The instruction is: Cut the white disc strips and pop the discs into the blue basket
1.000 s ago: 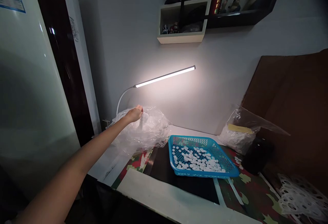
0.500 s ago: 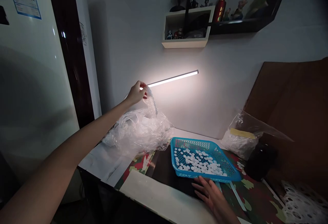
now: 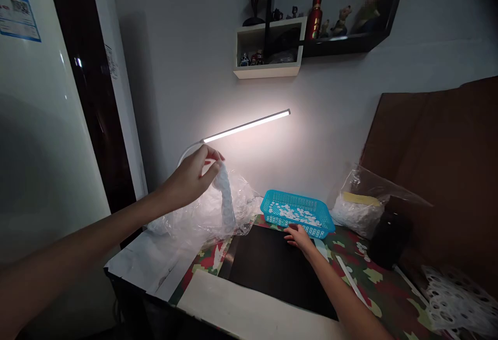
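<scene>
My left hand (image 3: 196, 171) pinches the top of a white strip of round pieces (image 3: 225, 197), which hangs down in front of a crumpled clear plastic bag (image 3: 181, 221). My right hand (image 3: 299, 237) is at the near wall of a blue plastic basket (image 3: 322, 232), fingers apart and grasping nothing. Whether the fingertips touch the basket, I cannot tell. Many small white discs (image 3: 298, 214) lie spread over the basket floor. In front of the basket is a flat black mat (image 3: 272, 262).
A lit bar lamp (image 3: 249, 126) reaches over the table. To the right stand a clear bag of white pieces (image 3: 356, 215), a dark cylindrical container (image 3: 389, 241) and a pile of white perforated sheets (image 3: 459, 298). Brown cardboard (image 3: 431, 153) leans behind them.
The basket has moved back, away from me, with my right hand following it forward. My left hand has drawn the strip nearer and lower, and more of it shows.
</scene>
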Available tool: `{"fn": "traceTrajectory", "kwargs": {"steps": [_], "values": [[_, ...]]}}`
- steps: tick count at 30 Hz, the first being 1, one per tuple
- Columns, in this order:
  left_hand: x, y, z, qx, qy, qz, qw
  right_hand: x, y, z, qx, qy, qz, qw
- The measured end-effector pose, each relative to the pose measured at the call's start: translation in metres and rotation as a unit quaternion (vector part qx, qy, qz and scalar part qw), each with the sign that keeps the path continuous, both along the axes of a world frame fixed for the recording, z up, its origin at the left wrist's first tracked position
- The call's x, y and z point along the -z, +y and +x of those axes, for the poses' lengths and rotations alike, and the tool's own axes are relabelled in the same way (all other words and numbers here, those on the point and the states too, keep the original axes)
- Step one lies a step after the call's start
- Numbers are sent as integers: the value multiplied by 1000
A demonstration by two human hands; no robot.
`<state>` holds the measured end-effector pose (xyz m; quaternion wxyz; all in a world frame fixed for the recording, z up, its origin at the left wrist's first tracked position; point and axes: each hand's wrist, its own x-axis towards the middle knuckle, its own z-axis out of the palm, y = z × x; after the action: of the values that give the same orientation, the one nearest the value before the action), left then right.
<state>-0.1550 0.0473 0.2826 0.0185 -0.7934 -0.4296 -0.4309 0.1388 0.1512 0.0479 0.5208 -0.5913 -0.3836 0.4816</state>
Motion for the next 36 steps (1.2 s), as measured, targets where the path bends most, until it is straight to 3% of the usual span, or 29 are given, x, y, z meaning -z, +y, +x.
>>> {"fn": "traceTrajectory", "kwargs": {"steps": [4, 8, 9, 11, 13, 17, 21, 24, 27, 30, 33, 36], "values": [[20, -14, 7, 13, 11, -79, 997, -14, -19, -22, -2, -6, 58, 998], [47, -13, 21, 61, 3, -154, 986, -36, -81, -64, -111, 16, 152, 982], [53, -13, 26, 79, -14, -161, 984, -42, -100, -73, -156, 21, 181, 971], [63, -14, 34, 109, -59, -158, 980, -52, -134, -84, -272, -8, 279, 921], [70, -15, 42, 127, -103, -153, 975, -57, -159, -86, -237, -65, 326, 913], [77, -19, 49, 140, -160, -184, 960, -54, -176, -77, -197, -85, 282, 935], [86, -14, 49, 162, -194, -252, 934, -46, -179, -64, -241, 35, 208, 947], [98, -8, 46, 175, -203, -301, 915, -42, -185, -56, -271, 150, 144, 940], [113, -8, 40, 164, -148, -361, 906, -43, -191, -50, -270, 221, 87, 933], [128, -16, 37, 153, -27, -352, 923, -51, -193, -44, -237, 234, 76, 940], [137, -29, 39, 193, 30, -333, 923, -63, -191, -39, -194, 226, 79, 952], [141, -38, 43, 250, 29, -371, 894, -72, -189, -33, -191, 207, 61, 957]]}}
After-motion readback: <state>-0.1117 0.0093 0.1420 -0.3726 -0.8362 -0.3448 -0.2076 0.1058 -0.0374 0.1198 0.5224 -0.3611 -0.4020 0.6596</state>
